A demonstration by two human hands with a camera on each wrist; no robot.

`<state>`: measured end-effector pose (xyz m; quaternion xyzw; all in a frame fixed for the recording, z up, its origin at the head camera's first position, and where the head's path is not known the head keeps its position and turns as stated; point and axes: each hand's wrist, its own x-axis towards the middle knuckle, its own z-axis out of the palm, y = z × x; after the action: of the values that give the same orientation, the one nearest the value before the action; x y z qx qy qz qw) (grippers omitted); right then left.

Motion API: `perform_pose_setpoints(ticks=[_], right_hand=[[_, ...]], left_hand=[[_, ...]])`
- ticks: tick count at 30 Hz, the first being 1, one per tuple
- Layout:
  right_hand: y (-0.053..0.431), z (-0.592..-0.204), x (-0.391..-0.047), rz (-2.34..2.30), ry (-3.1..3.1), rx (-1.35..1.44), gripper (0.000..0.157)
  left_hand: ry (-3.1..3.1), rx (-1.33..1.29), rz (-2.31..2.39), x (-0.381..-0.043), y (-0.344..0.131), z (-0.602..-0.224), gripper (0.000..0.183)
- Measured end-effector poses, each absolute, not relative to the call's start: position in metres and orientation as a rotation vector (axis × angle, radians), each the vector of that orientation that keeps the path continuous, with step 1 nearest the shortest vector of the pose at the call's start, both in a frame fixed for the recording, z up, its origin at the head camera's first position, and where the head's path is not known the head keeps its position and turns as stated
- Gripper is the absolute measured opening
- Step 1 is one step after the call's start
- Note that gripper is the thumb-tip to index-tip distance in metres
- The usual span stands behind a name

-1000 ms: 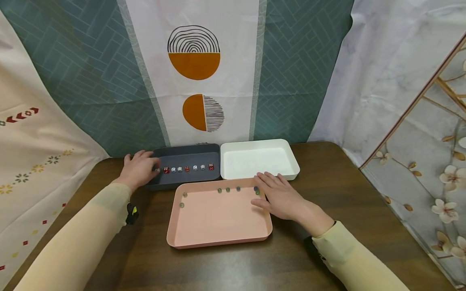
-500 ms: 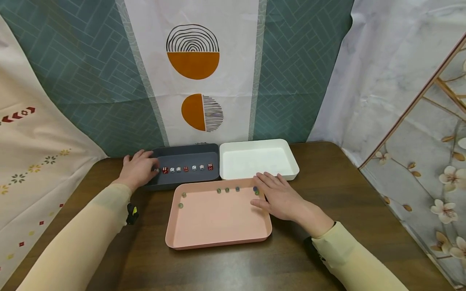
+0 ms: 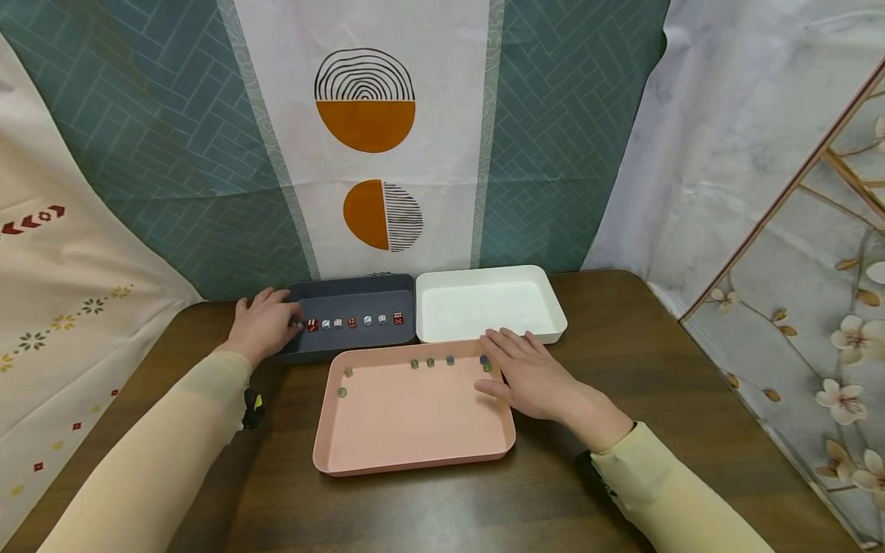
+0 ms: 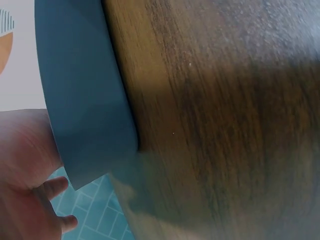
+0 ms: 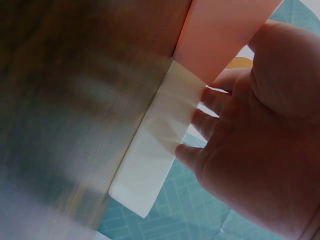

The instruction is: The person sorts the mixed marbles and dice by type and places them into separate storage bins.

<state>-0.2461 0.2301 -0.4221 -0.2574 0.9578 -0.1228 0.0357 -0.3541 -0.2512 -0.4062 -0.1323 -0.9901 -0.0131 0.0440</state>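
Red and white dice (image 3: pixel 352 322) form a row in the dark tray (image 3: pixel 351 296). The left hand (image 3: pixel 263 326) arches over its left end, fingertips partly hidden; whether its grip pinches one, I cannot tell. The right hand (image 3: pixel 531 376), grip apart, extends straight fingers over the right edge of the pink tray (image 3: pixel 415 426), which holds marbles (image 3: pixel 430 362).

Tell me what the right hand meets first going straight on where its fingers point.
The right hand would likely meet the white tray first, at its near side; unclear depth leaves clearing the rim uncertain.
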Motion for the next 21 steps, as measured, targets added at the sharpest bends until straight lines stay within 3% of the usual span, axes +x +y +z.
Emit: perform_pose_setpoints(ticks=[21], right_hand=[[0.2320, -0.4282, -0.2493, -0.355, 2.958, -0.800, 0.088]], left_hand=[[-3.025, -0.408, -0.060, -0.3535, -0.2516, -0.4077, 0.018]])
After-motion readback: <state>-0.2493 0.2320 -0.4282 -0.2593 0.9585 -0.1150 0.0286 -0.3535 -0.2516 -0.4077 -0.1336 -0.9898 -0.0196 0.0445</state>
